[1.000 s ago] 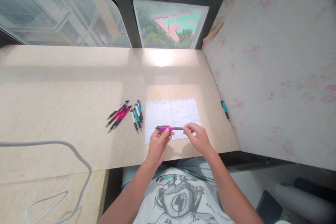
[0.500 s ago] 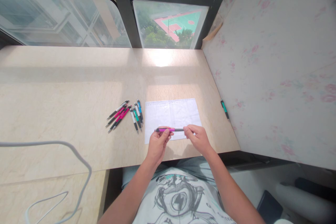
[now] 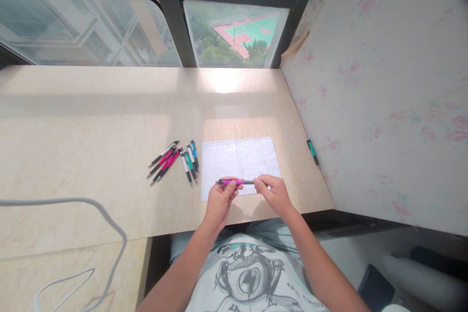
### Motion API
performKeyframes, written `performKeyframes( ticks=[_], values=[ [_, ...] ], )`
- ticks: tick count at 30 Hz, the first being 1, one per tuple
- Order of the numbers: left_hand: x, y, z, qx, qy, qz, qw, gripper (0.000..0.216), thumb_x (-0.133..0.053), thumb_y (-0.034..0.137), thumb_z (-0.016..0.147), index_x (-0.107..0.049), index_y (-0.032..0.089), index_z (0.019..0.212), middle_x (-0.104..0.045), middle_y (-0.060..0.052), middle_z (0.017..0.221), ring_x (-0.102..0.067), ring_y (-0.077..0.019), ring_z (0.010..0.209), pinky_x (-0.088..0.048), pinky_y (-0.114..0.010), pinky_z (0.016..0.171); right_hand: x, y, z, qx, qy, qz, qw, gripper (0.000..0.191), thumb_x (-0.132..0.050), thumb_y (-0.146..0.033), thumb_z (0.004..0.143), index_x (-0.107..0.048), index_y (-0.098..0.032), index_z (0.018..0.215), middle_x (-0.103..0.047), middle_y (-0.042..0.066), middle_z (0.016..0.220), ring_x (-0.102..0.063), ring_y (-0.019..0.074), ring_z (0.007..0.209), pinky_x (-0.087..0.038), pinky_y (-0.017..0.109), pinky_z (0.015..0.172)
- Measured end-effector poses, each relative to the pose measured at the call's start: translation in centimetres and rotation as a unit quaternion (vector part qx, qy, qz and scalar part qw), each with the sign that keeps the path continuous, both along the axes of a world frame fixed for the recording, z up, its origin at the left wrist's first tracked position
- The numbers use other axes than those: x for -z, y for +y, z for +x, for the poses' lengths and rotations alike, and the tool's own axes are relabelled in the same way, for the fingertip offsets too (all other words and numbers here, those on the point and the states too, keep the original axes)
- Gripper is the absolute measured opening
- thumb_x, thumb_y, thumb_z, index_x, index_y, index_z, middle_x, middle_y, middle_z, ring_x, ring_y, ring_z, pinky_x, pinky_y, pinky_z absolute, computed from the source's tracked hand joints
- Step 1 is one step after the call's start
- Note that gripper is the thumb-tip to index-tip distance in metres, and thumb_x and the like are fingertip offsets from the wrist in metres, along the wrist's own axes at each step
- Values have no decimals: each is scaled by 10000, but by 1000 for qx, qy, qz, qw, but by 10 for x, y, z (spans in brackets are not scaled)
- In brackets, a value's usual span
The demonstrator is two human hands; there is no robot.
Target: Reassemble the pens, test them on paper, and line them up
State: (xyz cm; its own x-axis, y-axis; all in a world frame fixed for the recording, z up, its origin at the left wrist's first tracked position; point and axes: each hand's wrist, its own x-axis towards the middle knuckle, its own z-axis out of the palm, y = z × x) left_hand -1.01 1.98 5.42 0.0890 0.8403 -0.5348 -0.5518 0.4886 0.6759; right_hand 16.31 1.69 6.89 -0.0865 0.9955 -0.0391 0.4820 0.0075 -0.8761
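Observation:
A magenta pen point(image 3: 239, 182) with a black grip lies level between my two hands, over the lower part of a white sheet of paper point(image 3: 239, 158). My left hand point(image 3: 222, 200) is closed on the pen's barrel, thumb on top. At the tip end, my right hand point(image 3: 272, 191) pinches the pen, and its fingers hide the point. To the left of the paper are several pens: a group with pink barrels point(image 3: 166, 164) and a group of white, green and blue ones point(image 3: 190, 160).
A green pen point(image 3: 312, 151) lies against the flowered wall point(image 3: 365, 107) on the right. A grey cable point(image 3: 91, 200) curves over the table point(image 3: 91, 156) at the left. Windows point(image 3: 237, 34) stand along the back edge.
My right hand has shifted very slightly left along the pen. Both hands keep their hold, and the other pens and the paper stay put.

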Motion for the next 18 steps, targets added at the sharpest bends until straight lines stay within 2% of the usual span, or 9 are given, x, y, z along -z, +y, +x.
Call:
performKeyframes(
  ticks=[3,5,8,11,13,16,18],
  values=[
    [4,-2,1,-22,1,-1,1000,277,-793,316,693,-682,142,878,-719,-64,845,-634,-110,714,-469,-207,648,3,0,-2,-8,4,-37,999,478,-421,-428,959,-558,-193,566,-558,-11,543,-531,130,548,-395,249,587],
    [6,-2,2,-36,10,1,999,282,-788,334,695,-676,143,871,-705,-54,822,-618,-107,698,-463,-214,658,4,1,-3,-46,9,-67,997,471,-415,-426,961,-595,-190,594,-599,-4,569,-552,132,564,-406,247,590],
    [10,0,0,-30,59,20,998,281,-759,383,720,-672,143,838,-668,-32,764,-577,-106,667,-455,-231,673,7,2,-4,-93,1,-83,992,352,-462,-420,941,-695,-202,792,-707,28,777,-620,161,699,-432,255,619],
    [13,3,-3,31,134,59,989,322,-674,451,784,-689,140,866,-628,-25,735,-542,-123,680,-438,-244,670,10,2,-7,-60,37,-85,994,313,-479,-425,933,-689,-224,1048,-710,66,1031,-642,196,879,-468,274,672],
    [15,3,-3,79,170,85,979,344,-624,481,813,-688,144,836,-596,-16,710,-516,-129,675,-416,-245,646,12,2,-11,-30,77,-87,993,334,-478,-431,933,-660,-231,1130,-681,76,1122,-630,205,957,-485,287,713],
    [17,1,1,144,190,105,966,404,-575,515,834,-609,155,655,-518,9,612,-445,-117,598,-364,-239,581,16,2,-18,-2,122,-85,989,326,-515,-436,913,-657,-236,1128,-660,71,1143,-609,213,1010,-490,301,758],
    [17,-1,6,177,187,107,960,456,-540,540,844,-547,161,590,-485,17,573,-413,-112,563,-336,-239,554,18,2,-22,14,167,-99,981,305,-532,-436,902,-674,-224,1071,-671,63,1080,-611,213,988,-488,310,782]
  ],
)
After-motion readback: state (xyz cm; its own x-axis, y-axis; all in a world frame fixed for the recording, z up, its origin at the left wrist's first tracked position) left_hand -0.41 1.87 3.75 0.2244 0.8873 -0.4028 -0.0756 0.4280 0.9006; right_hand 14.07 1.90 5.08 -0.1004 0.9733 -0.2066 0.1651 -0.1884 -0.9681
